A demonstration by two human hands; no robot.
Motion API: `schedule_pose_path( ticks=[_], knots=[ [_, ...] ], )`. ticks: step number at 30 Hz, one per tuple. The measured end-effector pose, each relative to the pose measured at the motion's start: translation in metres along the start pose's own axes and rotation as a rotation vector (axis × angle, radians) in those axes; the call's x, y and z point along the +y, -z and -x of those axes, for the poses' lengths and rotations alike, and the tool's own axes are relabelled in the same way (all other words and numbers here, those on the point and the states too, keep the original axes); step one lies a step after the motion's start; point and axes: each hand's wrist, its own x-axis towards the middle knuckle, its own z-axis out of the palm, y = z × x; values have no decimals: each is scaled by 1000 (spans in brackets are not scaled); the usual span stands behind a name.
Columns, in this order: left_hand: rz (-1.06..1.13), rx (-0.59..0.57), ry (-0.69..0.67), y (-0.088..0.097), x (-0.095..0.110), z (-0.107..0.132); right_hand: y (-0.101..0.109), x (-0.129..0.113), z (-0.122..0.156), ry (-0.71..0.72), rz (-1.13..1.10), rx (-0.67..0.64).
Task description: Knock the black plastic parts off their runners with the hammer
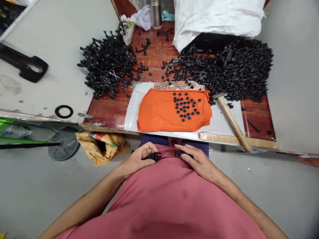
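At my waist, in front of the pink shirt (171, 189), my left hand (141, 157) is closed on the black pronged half of a buckle (152, 156), its prongs pointing right. Facing it across a small gap, the black socket half of the buckle (177, 153) sits in the closed fingers of my right hand (198, 159). The two halves are apart. Just beyond my hands, an orange cloth (157, 111) lies on the table edge, with several small black studs (184, 107) standing on its right side.
A hammer (233, 121) rests right of the cloth, its handle overhanging the edge. Piles of black plastic parts (108, 63) and black studs (239, 68) lie farther back. Behind are a steel flask (156, 15) and a white sack (216, 18). A yellow bag (99, 146) stands below the table.
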Motion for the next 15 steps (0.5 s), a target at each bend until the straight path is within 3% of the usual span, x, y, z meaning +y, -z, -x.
schedule_pose_path(
  ticks=[4, 7, 10, 15],
  knots=[
    [35, -22, -1, 0, 0, -5, -9, 19, -16, -84, -67, 55],
    [87, 31, -20, -2, -3, -12, -17, 27, -27, -110, -104, 64],
    [132, 62, -45, -4, -8, -18, -21, 24, -32, -65, -154, 70],
    [185, -14, -92, -5, -16, -20, -27, 17, -27, 12, -307, 95]
  ],
)
